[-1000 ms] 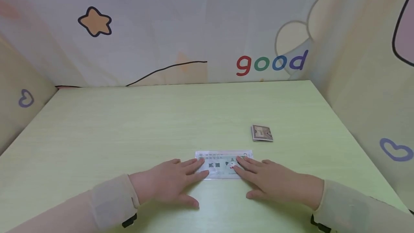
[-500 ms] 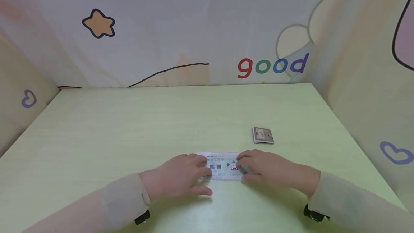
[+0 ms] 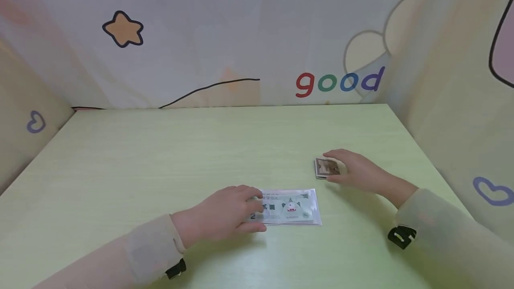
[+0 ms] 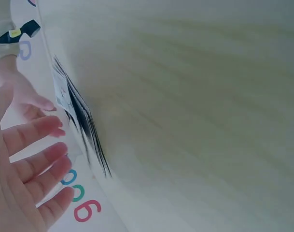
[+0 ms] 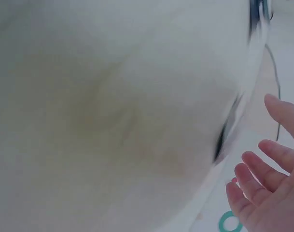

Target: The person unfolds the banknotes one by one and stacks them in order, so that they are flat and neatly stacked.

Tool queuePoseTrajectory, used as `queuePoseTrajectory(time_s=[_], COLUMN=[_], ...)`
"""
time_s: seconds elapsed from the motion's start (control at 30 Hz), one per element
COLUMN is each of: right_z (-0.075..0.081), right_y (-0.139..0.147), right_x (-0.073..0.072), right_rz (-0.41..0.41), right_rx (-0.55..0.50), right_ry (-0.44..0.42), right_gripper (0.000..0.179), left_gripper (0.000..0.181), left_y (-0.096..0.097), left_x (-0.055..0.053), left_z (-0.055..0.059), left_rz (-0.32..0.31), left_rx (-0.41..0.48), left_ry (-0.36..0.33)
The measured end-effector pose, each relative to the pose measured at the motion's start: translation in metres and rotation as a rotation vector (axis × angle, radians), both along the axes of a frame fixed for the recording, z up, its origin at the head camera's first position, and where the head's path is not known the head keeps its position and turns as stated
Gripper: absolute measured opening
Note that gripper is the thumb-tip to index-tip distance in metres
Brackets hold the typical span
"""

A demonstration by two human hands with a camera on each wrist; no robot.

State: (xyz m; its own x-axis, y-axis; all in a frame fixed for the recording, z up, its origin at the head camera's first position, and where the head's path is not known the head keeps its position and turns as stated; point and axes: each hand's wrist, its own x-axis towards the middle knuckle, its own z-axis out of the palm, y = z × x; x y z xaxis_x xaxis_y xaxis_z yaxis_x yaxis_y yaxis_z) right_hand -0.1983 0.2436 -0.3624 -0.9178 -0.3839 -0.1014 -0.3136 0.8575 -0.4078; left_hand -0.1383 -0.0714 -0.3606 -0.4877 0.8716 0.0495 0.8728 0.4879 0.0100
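Note:
A flat stack of printed paper notes [image 3: 299, 213], pale green with a cartoon face and dark squares, lies at the near middle of the table. Over its left end is my left hand [image 3: 222, 213], fingers loosely bent; in the left wrist view those fingers [image 4: 45, 154] stand apart from the layered edges of the notes [image 4: 81, 108]. Farther right, my right hand [image 3: 361, 172] reaches around a small folded brown paper note [image 3: 326, 167], thumb on the near side and fingers on the far side. The right wrist view shows the right fingers [image 5: 265, 174] spread, with a gap to the blurred folded note [image 5: 227, 133].
The pale green tabletop [image 3: 168, 146] extends behind and left of the notes. A printed fabric wall [image 3: 192, 35] with a star and the word "good" closes the back, and similar fabric [image 3: 453, 115] closes the right side.
Both hands first lay flat on the stacked notes, then their fingers bent at its ends. My right hand has since moved away and right to the folded note; the left stays at the stack.

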Motion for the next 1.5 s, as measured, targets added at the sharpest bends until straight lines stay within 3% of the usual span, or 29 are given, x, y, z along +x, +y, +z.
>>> queuePoseTrajectory(time_s=[0.3,0.43,0.57,0.7,0.93,1.2,1.37,1.5], right_z=[-0.012,-0.01,-0.005,0.0,0.013,0.019,0.015,0.014], right_y=[0.007,0.006,0.007,0.006,-0.004,-0.028,-0.042,-0.051], right_x=[-0.016,-0.016,-0.015,-0.015,-0.009,0.004,0.009,0.015], right_rz=[0.041,0.012,-0.022,-0.007,0.005,0.045,0.155,0.238], right_rx=[0.083,0.078,-0.033,-0.201,-0.441,-0.641,-0.665,-0.678], right_ry=[-0.037,-0.061,-0.082,-0.101,-0.194,-0.402,-0.49,-0.536], right_gripper=[0.074,0.073,0.072,0.07,0.065,0.053,0.048,0.046], left_gripper=[0.046,0.045,0.039,0.033,0.029,0.041,0.042,0.035], left_y=[0.0,0.001,0.003,0.002,0.008,0.021,0.027,0.029], left_x=[0.0,0.0,-0.002,-0.005,-0.014,-0.023,-0.029,-0.031], left_z=[0.002,0.003,0.005,0.006,0.01,0.019,0.021,0.019], left_rz=[-0.018,0.006,0.067,0.142,0.218,0.305,0.243,0.163], left_rx=[0.083,0.104,0.178,0.257,0.398,0.589,0.698,0.727], left_ry=[0.024,0.023,0.029,0.039,0.068,-0.076,-0.164,-0.218])
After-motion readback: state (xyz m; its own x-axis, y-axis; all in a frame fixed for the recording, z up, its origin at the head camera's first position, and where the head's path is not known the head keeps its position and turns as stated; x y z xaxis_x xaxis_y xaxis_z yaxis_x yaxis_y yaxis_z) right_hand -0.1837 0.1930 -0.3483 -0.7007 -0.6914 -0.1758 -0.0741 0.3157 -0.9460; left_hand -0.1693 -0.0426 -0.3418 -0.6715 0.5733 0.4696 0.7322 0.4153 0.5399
